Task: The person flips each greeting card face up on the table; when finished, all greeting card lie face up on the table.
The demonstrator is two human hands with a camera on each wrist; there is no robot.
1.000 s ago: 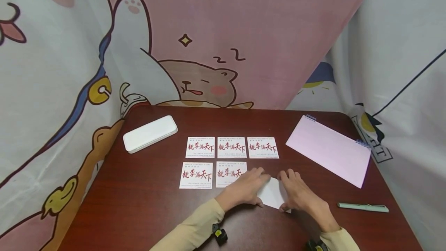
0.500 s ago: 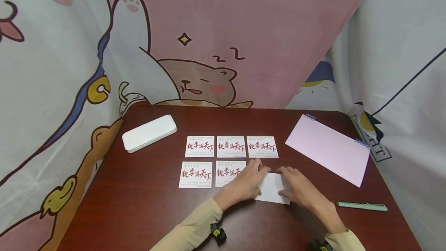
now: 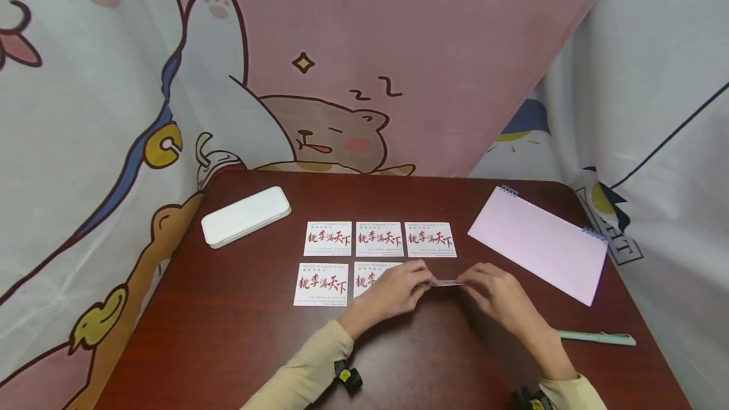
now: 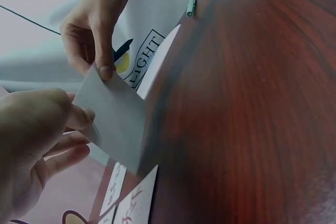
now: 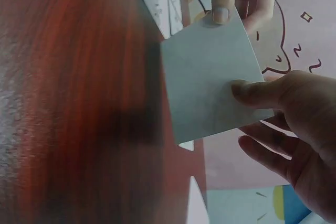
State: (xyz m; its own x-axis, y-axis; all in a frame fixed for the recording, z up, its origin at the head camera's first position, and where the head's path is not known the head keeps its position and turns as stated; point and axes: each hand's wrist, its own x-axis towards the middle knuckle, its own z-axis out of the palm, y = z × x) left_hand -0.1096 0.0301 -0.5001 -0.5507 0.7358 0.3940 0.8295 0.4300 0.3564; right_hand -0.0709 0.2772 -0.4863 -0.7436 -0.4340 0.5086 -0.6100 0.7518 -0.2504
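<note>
A square white card (image 3: 447, 283) is held up between both hands, almost edge-on in the head view. My left hand (image 3: 392, 287) pinches its left side and my right hand (image 3: 502, 295) its right side. Its blank face fills the middle of both wrist views, with the thumbs pressed on that face of the card (image 5: 207, 80). Behind my left hand lies a printed card (image 3: 371, 276) with red characters, partly covered by that hand. Another printed card (image 3: 321, 285) lies to its left, and a row of three more, including a right-hand card (image 3: 430, 240), lies farther back.
A pink spiral notebook (image 3: 538, 245) lies at the right of the dark wooden table (image 3: 228, 334). Partly behind my right forearm is a green pen (image 3: 600, 338). A white case (image 3: 246, 217) sits at the back left. Printed cloth (image 3: 433, 62) hangs around the table.
The white card was lying slanted with its blank face showing, then squared up; now it is lifted and tipped edge-on. Both hands have gone from its sides to pinching it.
</note>
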